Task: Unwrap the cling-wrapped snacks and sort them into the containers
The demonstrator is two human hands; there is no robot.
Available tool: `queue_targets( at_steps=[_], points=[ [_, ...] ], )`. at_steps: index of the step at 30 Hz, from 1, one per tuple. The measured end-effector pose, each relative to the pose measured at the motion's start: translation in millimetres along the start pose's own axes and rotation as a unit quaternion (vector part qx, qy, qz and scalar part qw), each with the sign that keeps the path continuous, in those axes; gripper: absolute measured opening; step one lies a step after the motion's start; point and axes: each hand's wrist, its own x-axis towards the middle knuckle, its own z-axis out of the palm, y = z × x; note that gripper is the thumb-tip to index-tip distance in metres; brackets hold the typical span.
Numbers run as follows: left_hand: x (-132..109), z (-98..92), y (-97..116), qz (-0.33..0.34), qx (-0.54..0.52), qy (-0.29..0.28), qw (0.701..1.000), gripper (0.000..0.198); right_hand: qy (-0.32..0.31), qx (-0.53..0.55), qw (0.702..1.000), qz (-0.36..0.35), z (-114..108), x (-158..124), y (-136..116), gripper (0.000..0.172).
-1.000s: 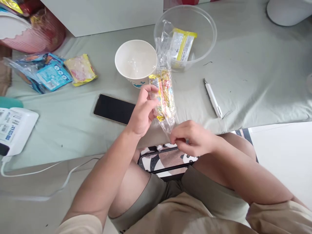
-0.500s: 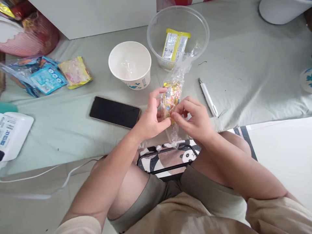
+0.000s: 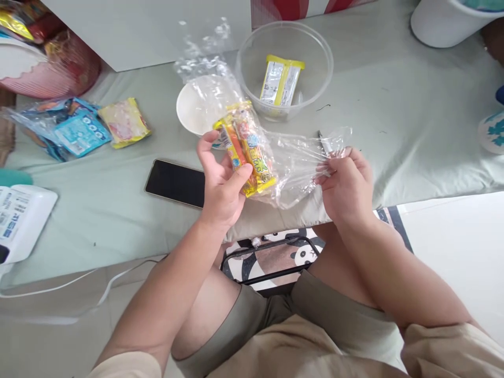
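Grip of L hand (image 3: 222,184) is half-curled: thumb pressed on lower end of 2 yellow snack pkts (image 3: 255,152), index bent by their upper L edge, other fingers mostly hidden. R hand (image 3: 348,184) is closed tight, pinching a bunched end of the clear plastic bag (image 3: 293,163).

Vs. 0.5 s ago: hands were close together at the pkts; now R hand is well off to the right w/ bag film stretched btwn. Pkts were near upright in view, now lean w/ top end to the left. Bag's far end was by the bowl, now fans out over the cup.

Pkts lie just R of L grip, side by side, above the table (image 3: 413,115) near its front edge; film is about them, can't tell if they're fully inside. R grip is apart from them.

Farther out: white paper cup (image 3: 189,110) just behind, partly under film; clear bowl (image 3: 325,79) w/ 1 yellow-and-silver pkt (image 3: 271,81) in it; phone (image 3: 175,184) partly behind L hand; white pen-like tool (image 3: 325,143) partly hidden near R hand. Far L: blue pkts (image 3: 82,134) beside a pink-and-yellow pkt (image 3: 126,123).
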Motion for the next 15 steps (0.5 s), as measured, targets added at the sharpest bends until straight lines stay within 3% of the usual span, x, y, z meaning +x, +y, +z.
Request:
queue_targets(
  at_steps=[3, 6, 8, 10, 12, 15],
  points=[
    [-1, 1.6, 2, 0.039, 0.012, 0.032, 0.999, 0.071, 0.018, -0.046, 0.998, -0.047, -5, -5, -3, 0.026],
    [-2, -0.8, 1, 0.056, 0.046, 0.031, 0.997, 0.066, 0.064, -0.141, 0.973, -0.169, -9, -10, -9, 0.015],
    [-3, -2.6, 1, 0.038, 0.075, -0.006, 0.996, 0.064, 0.077, -0.190, 0.940, -0.272, -8, -11, -13, 0.014],
    [-6, -2.7, 1, 0.001, 0.094, -0.070, 0.993, 0.062, 0.018, -0.228, 0.912, -0.340, -5, -13, -17, 0.028],
    [-9, -1.0, 2, -0.037, 0.095, -0.131, 0.986, 0.059, -0.082, -0.272, 0.899, -0.334, 0, -14, -19, 0.039],
    [-10, 1.8, 2, -0.077, 0.076, -0.159, 0.981, 0.058, -0.166, -0.297, 0.913, -0.223, 4, -15, -19, 0.022]
  ],
)
